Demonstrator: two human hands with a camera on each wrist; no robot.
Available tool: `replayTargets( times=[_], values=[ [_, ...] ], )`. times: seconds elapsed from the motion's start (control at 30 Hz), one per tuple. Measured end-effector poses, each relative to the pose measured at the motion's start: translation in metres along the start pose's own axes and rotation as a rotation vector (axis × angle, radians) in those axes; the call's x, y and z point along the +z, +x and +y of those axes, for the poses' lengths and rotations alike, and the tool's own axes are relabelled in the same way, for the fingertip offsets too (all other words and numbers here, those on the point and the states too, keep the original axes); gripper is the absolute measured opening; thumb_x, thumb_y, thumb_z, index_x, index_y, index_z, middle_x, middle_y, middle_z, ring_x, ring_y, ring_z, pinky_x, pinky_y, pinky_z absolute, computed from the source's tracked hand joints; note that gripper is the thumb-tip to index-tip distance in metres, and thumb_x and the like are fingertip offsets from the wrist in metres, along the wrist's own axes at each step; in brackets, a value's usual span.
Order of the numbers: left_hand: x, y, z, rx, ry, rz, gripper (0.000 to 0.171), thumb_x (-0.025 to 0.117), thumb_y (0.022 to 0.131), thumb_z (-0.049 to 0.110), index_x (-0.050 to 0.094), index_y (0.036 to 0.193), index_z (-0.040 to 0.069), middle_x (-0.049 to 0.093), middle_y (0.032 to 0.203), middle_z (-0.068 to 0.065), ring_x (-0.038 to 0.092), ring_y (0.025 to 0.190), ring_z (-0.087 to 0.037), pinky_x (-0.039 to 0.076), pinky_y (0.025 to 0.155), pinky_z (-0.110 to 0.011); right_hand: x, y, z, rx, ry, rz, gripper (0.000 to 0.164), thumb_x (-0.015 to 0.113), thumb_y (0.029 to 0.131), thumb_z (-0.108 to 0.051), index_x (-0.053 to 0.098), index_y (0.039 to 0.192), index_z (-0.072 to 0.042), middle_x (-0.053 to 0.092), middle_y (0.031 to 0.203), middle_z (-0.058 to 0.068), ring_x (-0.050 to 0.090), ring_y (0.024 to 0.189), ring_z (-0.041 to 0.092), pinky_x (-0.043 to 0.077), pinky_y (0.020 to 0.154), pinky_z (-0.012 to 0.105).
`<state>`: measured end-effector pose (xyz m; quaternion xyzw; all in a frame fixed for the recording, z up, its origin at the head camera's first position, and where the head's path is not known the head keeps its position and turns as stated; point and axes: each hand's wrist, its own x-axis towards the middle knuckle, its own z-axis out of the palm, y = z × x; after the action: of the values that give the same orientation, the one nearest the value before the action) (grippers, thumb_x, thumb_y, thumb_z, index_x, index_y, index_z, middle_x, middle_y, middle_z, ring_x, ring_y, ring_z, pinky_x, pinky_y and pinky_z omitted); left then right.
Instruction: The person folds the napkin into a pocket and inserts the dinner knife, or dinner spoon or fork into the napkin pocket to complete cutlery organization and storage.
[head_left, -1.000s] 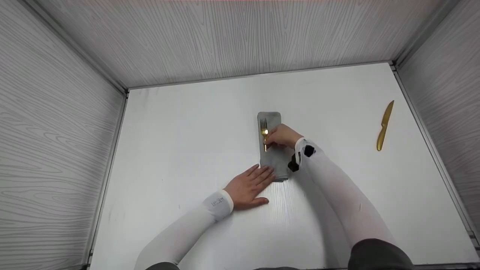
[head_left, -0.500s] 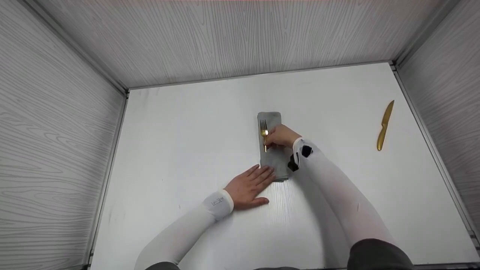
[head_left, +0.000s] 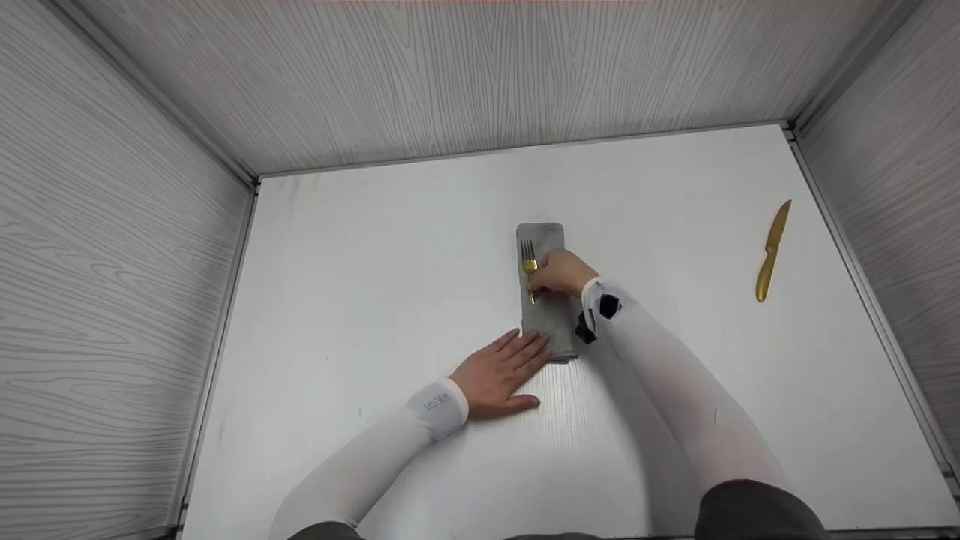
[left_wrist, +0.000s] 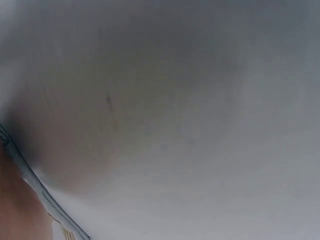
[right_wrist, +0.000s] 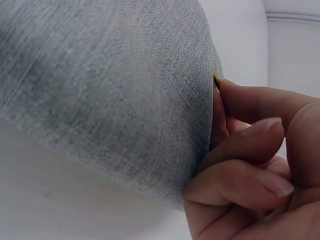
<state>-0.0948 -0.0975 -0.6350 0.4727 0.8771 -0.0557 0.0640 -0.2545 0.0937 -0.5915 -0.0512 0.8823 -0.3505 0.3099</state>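
Observation:
A folded grey cloth napkin (head_left: 551, 322) lies lengthwise near the middle of the white table. On its left side rests a gold fork (head_left: 529, 262), tines pointing away from the person. My right hand (head_left: 561, 271) pinches the fork's handle between thumb and fingers, with the other fingers curled over the napkin. In the right wrist view, a bit of the gold handle (right_wrist: 216, 79) shows at the right hand's fingertips, beside the napkin (right_wrist: 115, 90). My left hand (head_left: 499, 375) lies flat, its straight fingertips on the napkin's near left corner.
A gold knife (head_left: 771, 251) lies on the right part of the white table (head_left: 360, 262), its tip pointing away. Grey wood-grain panels (head_left: 480, 82) stand along the back and both sides. In the left wrist view, the tabletop fills most of the picture.
My right wrist and forearm have shifted slightly to the left and lower. The fork has barely moved on the napkin, still pinched. My left hand stays in place.

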Motion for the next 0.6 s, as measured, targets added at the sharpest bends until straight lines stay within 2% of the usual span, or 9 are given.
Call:
replayTargets(
  times=[0.27,0.6],
  values=[
    [0.0011,0.0000,0.0003,-0.005,-0.040,-0.002,0.085,0.013,0.099,0.071,0.006,0.162,0.014,0.005,0.169,-0.003,0.001,0.156,-0.020,0.007,0.127,-0.040,0.0024,-0.0033,-0.0025,0.002,-0.060,0.060,0.025,0.072,0.078,-0.017,0.052,0.063,-0.015,0.049,0.057,-0.005,0.048,0.056,0.015,0.040,0.049,0.029],
    [0.0001,0.0000,0.0001,-0.009,-0.048,-0.011,0.084,0.011,0.099,0.071,0.004,0.162,0.015,0.003,0.170,-0.003,0.000,0.156,-0.019,0.006,0.127,-0.039,0.0039,-0.0061,-0.0039,-0.021,-0.066,0.076,0.023,0.072,0.080,-0.015,0.052,0.069,-0.013,0.050,0.063,-0.002,0.048,0.060,0.017,0.040,0.051,0.030]
  ],
)
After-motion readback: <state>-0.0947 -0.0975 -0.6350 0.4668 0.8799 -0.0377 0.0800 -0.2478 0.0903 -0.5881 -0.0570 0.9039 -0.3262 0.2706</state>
